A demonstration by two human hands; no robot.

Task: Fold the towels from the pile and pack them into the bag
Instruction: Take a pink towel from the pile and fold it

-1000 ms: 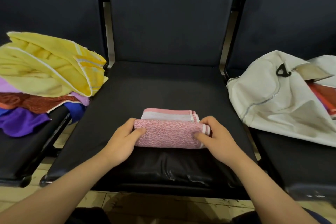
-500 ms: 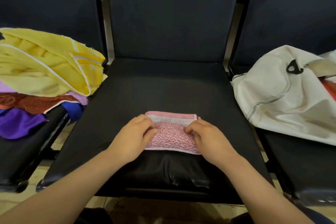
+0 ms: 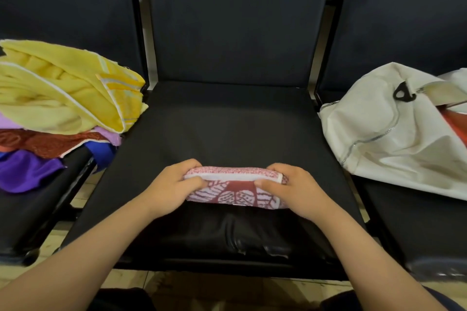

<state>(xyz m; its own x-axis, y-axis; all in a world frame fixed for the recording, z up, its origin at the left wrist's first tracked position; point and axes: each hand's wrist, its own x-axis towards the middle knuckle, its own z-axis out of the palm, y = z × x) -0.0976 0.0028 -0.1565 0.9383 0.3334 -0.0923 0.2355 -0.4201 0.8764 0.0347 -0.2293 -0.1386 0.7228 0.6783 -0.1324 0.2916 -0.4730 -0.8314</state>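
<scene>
A small folded pink towel (image 3: 235, 188) with a dark red leaf pattern is held just above the front of the middle black seat (image 3: 227, 129). My left hand (image 3: 171, 187) grips its left end and my right hand (image 3: 295, 187) grips its right end, thumbs on the near face. The towel is tipped up so its patterned underside faces me. The pile of towels (image 3: 58, 103) lies on the left seat, a yellow one on top, with red, lilac and purple ones beneath. A white bag (image 3: 394, 134) lies on the right seat, with something red inside its opening at the right edge.
Three black padded chairs stand in a row with metal frame bars between them. The bag's black strap ring (image 3: 401, 93) lies on top of it. Beige floor tiles (image 3: 177, 283) show below the seat fronts. My knees are at the bottom edge.
The towel lay flat on the seat under both hands before. Now both hands have gripped its ends and raised and tilted it, showing the leaf-patterned side.
</scene>
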